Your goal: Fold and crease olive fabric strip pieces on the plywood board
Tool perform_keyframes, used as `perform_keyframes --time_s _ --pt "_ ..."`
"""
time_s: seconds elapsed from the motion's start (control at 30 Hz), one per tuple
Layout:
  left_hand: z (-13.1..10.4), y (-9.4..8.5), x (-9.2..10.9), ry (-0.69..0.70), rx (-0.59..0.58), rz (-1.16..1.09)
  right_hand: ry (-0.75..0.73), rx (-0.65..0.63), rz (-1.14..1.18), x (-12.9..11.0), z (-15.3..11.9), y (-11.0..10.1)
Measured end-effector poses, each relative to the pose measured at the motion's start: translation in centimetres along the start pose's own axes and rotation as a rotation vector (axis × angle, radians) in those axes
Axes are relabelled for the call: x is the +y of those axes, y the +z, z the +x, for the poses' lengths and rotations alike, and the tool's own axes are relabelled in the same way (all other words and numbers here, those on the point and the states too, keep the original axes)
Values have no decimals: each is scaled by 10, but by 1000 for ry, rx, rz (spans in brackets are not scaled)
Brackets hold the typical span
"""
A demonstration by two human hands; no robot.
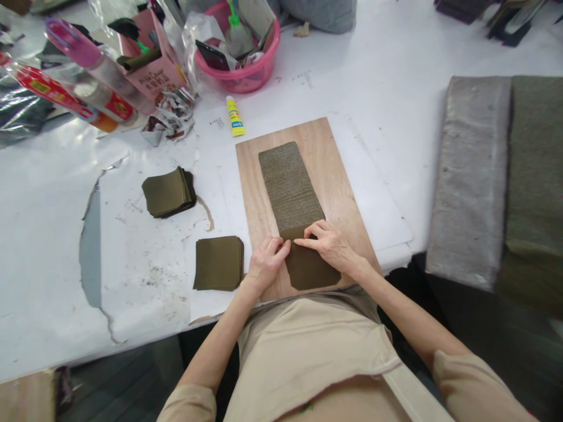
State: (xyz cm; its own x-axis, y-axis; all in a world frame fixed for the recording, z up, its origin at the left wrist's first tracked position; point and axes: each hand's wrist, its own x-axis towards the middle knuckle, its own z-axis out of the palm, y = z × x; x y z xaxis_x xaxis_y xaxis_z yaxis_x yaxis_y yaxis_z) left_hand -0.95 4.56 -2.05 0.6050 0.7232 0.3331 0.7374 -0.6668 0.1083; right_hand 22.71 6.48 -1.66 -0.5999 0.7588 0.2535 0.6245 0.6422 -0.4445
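Observation:
A long olive strip [292, 187] with a rough, fibrous-looking surface lies on a thin wooden board [343, 193]. At its near end is a smooth olive-brown piece [311, 268] with cut corners, perhaps leather or coated fabric. My left hand [267, 261] is closed, thumb and fingertips pinching the left edge where the two meet. Just beside it, my right hand [329, 245] has its fingers bent, the tips pressed on the same seam. To the left sit two stacks of similar olive pieces, a nearer stack [219, 264] and a farther stack [163, 193].
A yellow glue tube [235, 117] lies beyond the board. Behind it stands a pink basket [246, 82] of small items, with bottles [101, 82] and a pink box [158, 70] to its left. Grey and olive sheet material [470, 181] hangs over the right edge.

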Motion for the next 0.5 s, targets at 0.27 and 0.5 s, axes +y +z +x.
perform_keyframes --time_s 0.27,0.5 --pt "-1 -5 3 4 -31 38 -24 17 -41 2 0 2" --pt "-10 -13 2 -90 -52 5 -49 37 -77 -1 2 0"
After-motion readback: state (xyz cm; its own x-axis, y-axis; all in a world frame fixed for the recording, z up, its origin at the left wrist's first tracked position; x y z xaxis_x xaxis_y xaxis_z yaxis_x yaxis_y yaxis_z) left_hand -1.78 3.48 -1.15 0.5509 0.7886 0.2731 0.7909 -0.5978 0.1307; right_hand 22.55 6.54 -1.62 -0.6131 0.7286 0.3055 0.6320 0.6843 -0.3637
